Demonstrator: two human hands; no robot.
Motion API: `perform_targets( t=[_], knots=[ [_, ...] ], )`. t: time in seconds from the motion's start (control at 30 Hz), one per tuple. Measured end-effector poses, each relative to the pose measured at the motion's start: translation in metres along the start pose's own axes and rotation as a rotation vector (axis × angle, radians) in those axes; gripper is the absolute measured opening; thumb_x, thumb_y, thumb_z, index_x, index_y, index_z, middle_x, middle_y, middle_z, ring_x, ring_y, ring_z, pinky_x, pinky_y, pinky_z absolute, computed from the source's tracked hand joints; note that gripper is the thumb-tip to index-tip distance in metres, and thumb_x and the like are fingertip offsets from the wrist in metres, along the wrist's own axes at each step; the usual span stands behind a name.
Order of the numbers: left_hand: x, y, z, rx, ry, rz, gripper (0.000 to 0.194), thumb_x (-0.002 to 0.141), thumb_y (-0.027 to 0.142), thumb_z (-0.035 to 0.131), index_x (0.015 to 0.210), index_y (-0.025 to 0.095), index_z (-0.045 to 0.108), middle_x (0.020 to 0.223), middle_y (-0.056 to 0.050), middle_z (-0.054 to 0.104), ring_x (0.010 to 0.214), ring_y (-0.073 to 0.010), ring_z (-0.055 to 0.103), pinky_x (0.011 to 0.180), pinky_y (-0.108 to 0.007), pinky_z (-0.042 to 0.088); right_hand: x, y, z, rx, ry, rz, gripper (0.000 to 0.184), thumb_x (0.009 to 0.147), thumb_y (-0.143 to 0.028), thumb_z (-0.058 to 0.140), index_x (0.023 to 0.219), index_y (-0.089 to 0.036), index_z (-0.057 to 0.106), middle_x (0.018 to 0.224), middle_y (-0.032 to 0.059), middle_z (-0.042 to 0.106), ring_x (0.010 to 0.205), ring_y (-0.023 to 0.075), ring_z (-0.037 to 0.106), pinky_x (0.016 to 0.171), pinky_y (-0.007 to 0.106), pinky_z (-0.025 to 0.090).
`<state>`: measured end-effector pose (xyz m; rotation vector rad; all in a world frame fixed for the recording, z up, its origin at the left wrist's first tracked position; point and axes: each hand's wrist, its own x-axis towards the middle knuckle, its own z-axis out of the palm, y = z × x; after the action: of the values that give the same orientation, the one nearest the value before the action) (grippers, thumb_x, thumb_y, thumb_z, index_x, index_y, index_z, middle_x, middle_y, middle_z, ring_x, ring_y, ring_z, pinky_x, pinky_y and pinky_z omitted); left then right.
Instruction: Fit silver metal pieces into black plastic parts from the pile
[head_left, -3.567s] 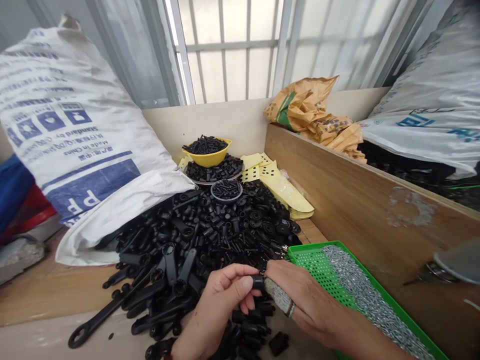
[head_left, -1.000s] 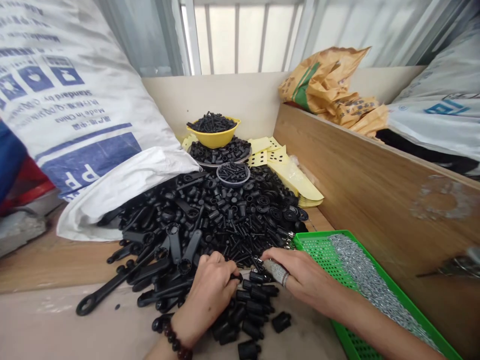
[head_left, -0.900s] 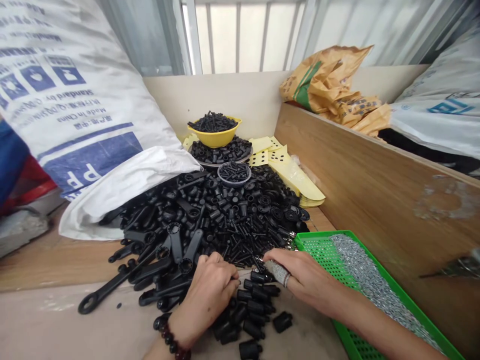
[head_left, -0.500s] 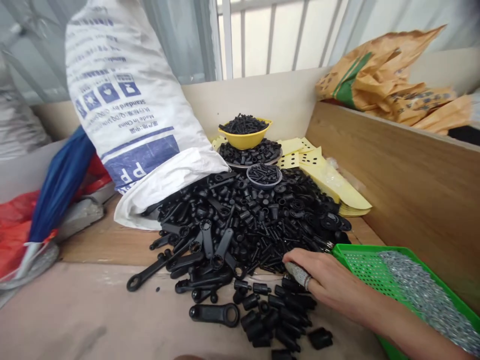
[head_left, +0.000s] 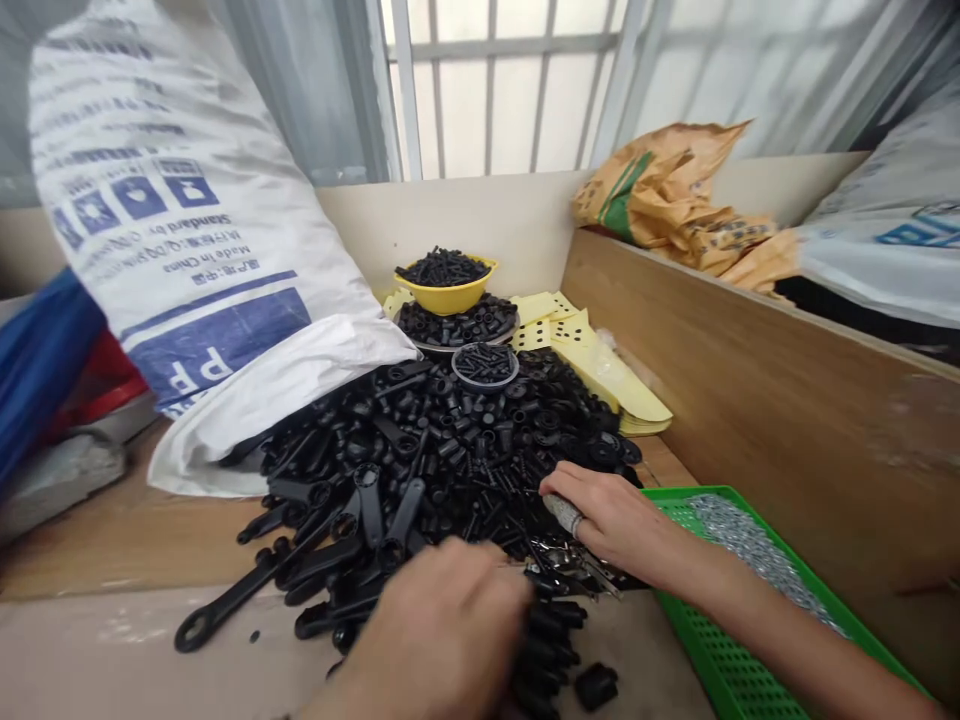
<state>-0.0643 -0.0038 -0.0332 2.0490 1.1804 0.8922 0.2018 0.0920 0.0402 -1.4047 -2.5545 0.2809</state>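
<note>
My left hand (head_left: 450,625) is smeared by motion at the front of the black pile, over small black plastic cylinders (head_left: 551,650). Its fingertips are hidden. My right hand (head_left: 600,510) reaches over the right side of the pile, fingers curled down among the black parts; whatever they grip is hidden. A grey wrap (head_left: 562,512) covers one of its fingers. Thin shiny metal pieces (head_left: 577,570) lie just below that hand. The pile holds black lever arms with ring ends (head_left: 217,605), caps and ribbed black pins (head_left: 487,475). One black cylinder (head_left: 596,687) lies apart.
A green perforated tray (head_left: 675,610) of small silvery metal parts stands at the right. Behind the pile are a yellow bowl (head_left: 446,297), a small clear bowl (head_left: 485,384) and yellow cards (head_left: 619,380). A white sack (head_left: 225,220) leans left; a wooden partition (head_left: 750,380) runs along the right.
My left hand, out of view half a second ago, is back over the cylinders. My right hand has moved farther onto the pile. Shiny metal pieces now show below it. The camera view has shifted.
</note>
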Motion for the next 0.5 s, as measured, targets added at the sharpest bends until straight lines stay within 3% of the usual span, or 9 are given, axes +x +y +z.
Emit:
perform_targets(
  t=[0.1, 0.17, 0.37, 0.5],
  knots=[
    [0.073, 0.024, -0.029, 0.686, -0.262, 0.017, 0.033, 0.081, 0.0, 0.043, 0.1, 0.018, 0.063, 0.1, -0.011, 0.064, 0.093, -0.0281, 0.058, 0.084, -0.046, 0.047, -0.007, 0.009, 0.0, -0.073, 0.011, 0.047, 0.041, 0.063, 0.006, 0.039, 0.092, -0.018, 0.055, 0.088, 0.0042, 0.057, 0.083, 0.0191, 0.055, 0.068, 0.027, 0.038],
    [0.092, 0.031, -0.038, 0.9, -0.324, 0.041, 0.036, 0.076, -0.005, 0.043, 0.097, 0.016, 0.063, 0.099, -0.011, 0.063, 0.09, -0.0279, 0.057, 0.077, -0.042, 0.049, -0.011, 0.011, 0.004, -0.12, 0.006, 0.037, 0.039, 0.065, 0.006, 0.041, 0.091, -0.018, 0.055, 0.088, 0.0052, 0.056, 0.084, 0.0205, 0.053, 0.068, 0.028, 0.038],
    [0.092, 0.025, -0.032, 1.008, -0.335, 0.064, 0.03, 0.078, -0.004, 0.045, 0.09, 0.018, 0.061, 0.093, -0.007, 0.06, 0.085, -0.0249, 0.054, 0.074, -0.036, 0.047, -0.011, -0.003, 0.019, -0.208, 0.006, -0.1, 0.033, 0.06, 0.005, 0.05, 0.085, -0.016, 0.057, 0.094, 0.0081, 0.055, 0.085, 0.0232, 0.046, 0.069, 0.033, 0.036],
    [0.097, 0.028, -0.036, 0.991, -0.352, 0.057, 0.026, 0.081, -0.004, 0.045, 0.081, 0.017, 0.06, 0.088, -0.007, 0.06, 0.083, -0.0249, 0.054, 0.071, -0.036, 0.047, -0.006, -0.009, 0.025, -0.314, 0.04, -0.173, 0.026, 0.067, 0.003, 0.049, 0.082, -0.017, 0.057, 0.094, 0.0088, 0.056, 0.086, 0.0243, 0.044, 0.07, 0.036, 0.034]
  ],
)
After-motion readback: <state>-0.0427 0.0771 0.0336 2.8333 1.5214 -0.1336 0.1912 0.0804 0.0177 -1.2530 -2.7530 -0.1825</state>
